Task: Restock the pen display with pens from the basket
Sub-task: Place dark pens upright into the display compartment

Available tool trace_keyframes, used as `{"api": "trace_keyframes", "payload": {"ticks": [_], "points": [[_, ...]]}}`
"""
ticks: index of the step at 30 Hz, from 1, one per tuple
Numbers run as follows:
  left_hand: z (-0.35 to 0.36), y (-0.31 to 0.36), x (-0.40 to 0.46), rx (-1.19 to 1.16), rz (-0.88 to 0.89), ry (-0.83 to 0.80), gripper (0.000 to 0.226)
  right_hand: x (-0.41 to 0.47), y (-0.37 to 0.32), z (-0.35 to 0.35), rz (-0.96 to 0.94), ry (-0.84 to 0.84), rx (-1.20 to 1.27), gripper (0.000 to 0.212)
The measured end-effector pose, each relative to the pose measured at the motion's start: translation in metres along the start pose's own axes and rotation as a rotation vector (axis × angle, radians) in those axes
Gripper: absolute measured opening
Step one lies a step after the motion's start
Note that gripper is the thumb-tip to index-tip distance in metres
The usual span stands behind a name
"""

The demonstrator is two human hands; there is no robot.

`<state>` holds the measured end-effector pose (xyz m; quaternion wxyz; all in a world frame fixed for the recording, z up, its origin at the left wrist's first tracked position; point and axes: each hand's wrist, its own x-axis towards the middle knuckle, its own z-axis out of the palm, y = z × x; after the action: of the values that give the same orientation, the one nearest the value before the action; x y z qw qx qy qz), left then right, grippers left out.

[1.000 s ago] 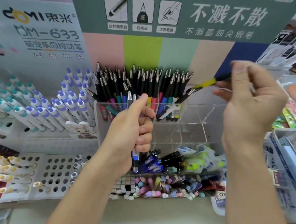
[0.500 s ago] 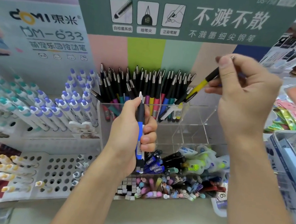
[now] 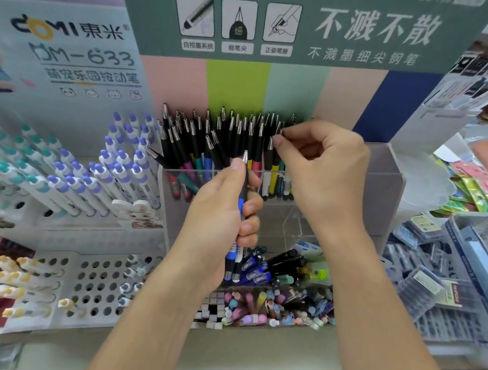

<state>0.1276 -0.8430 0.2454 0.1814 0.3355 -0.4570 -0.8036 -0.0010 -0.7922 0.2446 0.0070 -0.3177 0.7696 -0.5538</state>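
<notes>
A shop shelf (image 3: 258,351) fills the frame, pale and flat along the lower middle, crowded with stationery. At centre stands a clear acrylic pen display (image 3: 376,186) backed by a green header card (image 3: 295,17). The right hand (image 3: 321,171) pinches the top of a yellow-banded pen (image 3: 273,176) between thumb and forefinger, the pen standing in the display's upper row. The left hand (image 3: 222,213), below it, curls its fingers round a blue pen (image 3: 240,206) held upright; it may hold 2, the blur hides this. At left is a white rack of purple-capped pens (image 3: 103,175). Packaged goods (image 3: 432,278) lie at right.
</notes>
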Motion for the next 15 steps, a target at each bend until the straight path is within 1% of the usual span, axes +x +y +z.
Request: {"api": "trace_keyframes", "payload": {"ticks": [3,5,6,7,10,12,15], "points": [[0.000,-0.001,0.000,0.039,0.013,-0.049,0.032,-0.002,-0.002,-0.006,0.037,0.051,0.009,0.010],[0.000,0.000,0.001,0.057,0.025,-0.086,0.029,-0.008,-0.009,-0.016,0.049,0.095,0.012,0.010],[0.000,0.000,0.001,0.062,0.034,-0.102,0.026,-0.013,-0.013,-0.023,0.066,0.084,0.004,0.011],[0.001,0.000,0.002,0.071,0.049,-0.116,0.023,-0.019,-0.017,-0.029,0.102,0.033,0.015,0.012],[0.005,-0.003,0.006,0.137,0.077,-0.135,0.019,-0.034,-0.020,-0.037,0.306,-0.211,0.200,0.014],[0.008,-0.004,0.007,0.213,0.080,-0.136,0.022,-0.039,-0.014,-0.035,0.471,-0.238,0.354,0.014],[0.009,-0.004,0.008,0.359,0.093,-0.150,0.017,-0.039,-0.005,-0.033,0.669,-0.232,0.493,0.009]]}}
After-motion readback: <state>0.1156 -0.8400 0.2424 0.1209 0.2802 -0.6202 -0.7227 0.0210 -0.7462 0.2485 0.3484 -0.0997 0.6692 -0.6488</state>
